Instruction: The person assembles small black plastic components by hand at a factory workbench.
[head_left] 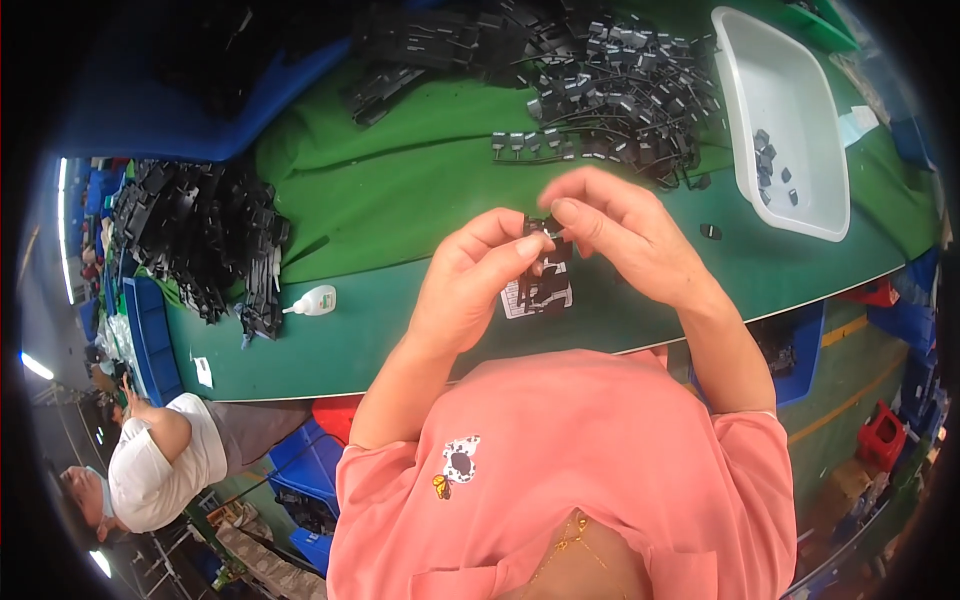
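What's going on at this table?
A person in a pink shirt is working on a small black part with both bare hands. The left hand pinches it, and the right hand is close against its upper end; its exact grip is hard to tell. Black pieces are heaped at left and beyond the hands. A white bin on the right holds a few small black pieces, and a white bottle lies on the left.

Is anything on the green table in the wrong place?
Maybe one small black piece: it lies by itself on the green table, left of the white tub where other dark pieces lie.
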